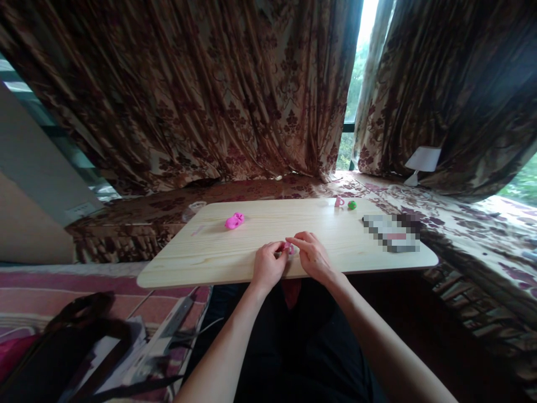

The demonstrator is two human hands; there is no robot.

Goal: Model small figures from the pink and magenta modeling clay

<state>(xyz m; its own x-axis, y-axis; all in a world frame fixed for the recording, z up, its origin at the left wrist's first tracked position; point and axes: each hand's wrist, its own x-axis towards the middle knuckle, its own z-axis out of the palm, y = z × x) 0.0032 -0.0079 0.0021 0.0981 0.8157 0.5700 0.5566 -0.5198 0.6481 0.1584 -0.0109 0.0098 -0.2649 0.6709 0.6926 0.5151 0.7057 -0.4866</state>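
Single head-worn view (wide), facing forward and down over near hands [269, 264], table [226, 252], toward curtains [235, 95].

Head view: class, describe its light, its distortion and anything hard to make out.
Head view: daylight washes out the window at its top, while the curtains look dim; head view: wide-angle distortion slants the sides; head view: the pink piece by the left hand is too small for detail, and pixelation masks an object on the table.
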